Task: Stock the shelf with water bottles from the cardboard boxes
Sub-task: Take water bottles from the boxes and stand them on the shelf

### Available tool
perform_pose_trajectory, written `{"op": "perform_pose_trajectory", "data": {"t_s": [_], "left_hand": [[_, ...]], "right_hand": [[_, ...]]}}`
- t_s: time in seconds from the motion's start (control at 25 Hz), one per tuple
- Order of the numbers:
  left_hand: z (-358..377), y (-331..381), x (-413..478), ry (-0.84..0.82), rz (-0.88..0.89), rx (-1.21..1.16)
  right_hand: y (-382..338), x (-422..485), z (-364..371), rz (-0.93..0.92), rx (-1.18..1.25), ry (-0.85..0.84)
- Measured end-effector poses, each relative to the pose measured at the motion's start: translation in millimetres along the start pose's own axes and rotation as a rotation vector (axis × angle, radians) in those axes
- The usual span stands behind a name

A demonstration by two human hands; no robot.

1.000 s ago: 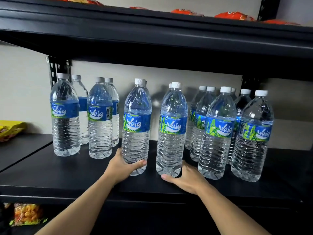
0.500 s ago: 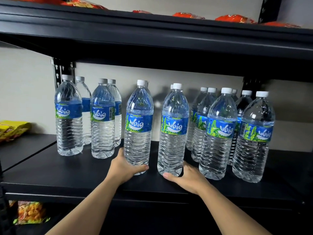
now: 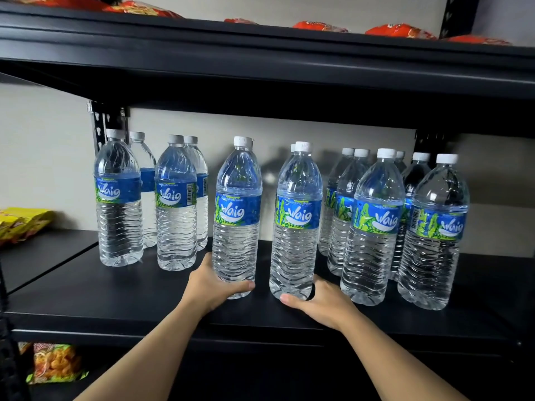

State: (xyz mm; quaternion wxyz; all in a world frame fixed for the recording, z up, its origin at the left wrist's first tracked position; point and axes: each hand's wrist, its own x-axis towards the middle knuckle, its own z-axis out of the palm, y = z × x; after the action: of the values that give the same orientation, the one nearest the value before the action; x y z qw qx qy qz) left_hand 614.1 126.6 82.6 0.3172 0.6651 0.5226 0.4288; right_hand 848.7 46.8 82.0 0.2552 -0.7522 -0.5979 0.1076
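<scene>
Head view. 2 water bottles stand upright near the front of the black shelf (image 3: 115, 296). The left-centre bottle (image 3: 237, 215) is gripped at its base by the left hand (image 3: 212, 287), thumb wrapped across the front. The right-centre bottle (image 3: 298, 218) is gripped low by the right hand (image 3: 324, 302), thumb curled under. A left group (image 3: 118, 198) and a right group (image 3: 376, 224) of bottles are stood alongside. Orange packets (image 3: 401, 31) are seen above.

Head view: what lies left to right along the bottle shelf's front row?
Yellow snack packets, leftmost clear plastic water bottle, second bottle, third bottle in left hand, fourth bottle in right hand, fifth bottle, rightmost bottle.
</scene>
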Motion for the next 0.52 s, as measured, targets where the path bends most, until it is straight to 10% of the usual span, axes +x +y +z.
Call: {"op": "perform_pose_trajectory", "data": {"t_s": [0.52], "left_hand": [[2.6, 4.1, -3.5, 0.015, 0.007, 0.049]], "right_hand": [[-3.8, -5.8, -3.1, 0.008, -0.034, 0.011]]}}
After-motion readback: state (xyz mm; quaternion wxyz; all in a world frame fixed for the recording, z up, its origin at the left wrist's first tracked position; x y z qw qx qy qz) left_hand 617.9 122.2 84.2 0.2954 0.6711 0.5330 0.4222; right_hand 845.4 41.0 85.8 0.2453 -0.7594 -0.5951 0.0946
